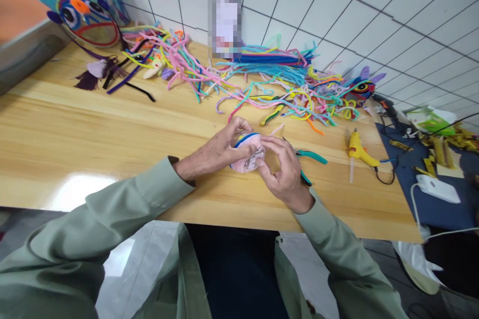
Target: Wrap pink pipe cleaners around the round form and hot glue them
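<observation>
Between my two hands is a small rounded pink piece point(243, 163), made of coiled fuzzy pipe cleaner with a blue band along its upper edge. My left hand point(230, 147) grips it from the left, the thumb laid across its front. On the right side, my right hand point(280, 167) pinches its edge between thumb and fingers. Part of the piece is hidden by the fingers. Teal-handled pliers point(312, 156) lie on the table, partly behind my right hand. A short pale pink pipe cleaner point(277, 129) rests just beyond the fingers.
Tangled pipe cleaners point(190, 67) spread along the wall, with yellow-green pliers point(272, 113) among them. A yellow glue gun point(361, 150) lies at right, its cord running to a dark mat point(449, 209) with a white power strip point(437, 188). A blue-eared figure point(88, 22) stands far left.
</observation>
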`<action>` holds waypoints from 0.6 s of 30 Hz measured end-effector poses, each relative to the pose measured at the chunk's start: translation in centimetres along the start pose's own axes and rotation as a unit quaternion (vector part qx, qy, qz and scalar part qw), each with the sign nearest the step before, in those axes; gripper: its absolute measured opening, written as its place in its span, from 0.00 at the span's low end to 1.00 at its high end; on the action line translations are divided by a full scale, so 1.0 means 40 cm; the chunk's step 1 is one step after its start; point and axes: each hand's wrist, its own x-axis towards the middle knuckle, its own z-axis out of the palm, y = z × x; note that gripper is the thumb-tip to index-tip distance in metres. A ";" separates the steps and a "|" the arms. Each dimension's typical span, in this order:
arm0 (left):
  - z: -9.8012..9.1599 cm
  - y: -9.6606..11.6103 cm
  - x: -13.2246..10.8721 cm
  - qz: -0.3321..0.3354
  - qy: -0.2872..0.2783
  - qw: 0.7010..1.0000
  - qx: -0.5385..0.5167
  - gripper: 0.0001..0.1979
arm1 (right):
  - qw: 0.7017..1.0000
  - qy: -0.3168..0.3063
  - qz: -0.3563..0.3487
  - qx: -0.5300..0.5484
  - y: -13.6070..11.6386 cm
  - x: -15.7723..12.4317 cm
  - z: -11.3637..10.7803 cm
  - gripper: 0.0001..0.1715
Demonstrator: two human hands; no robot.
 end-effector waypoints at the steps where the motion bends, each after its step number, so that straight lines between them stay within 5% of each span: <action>1: -0.003 0.004 -0.001 -0.007 -0.004 1.000 0.000 0.21 | 1.000 -0.001 -0.001 -0.001 0.000 0.001 -0.001 0.24; 6: -0.014 0.021 -0.007 -0.029 -0.049 0.998 0.021 0.26 | 1.000 -0.011 -0.001 -0.008 -0.002 0.003 -0.006 0.24; 18: 0.014 -0.021 -0.007 0.033 0.004 0.997 0.066 0.24 | 1.000 -0.012 -0.010 -0.004 0.026 -0.005 -0.007 0.30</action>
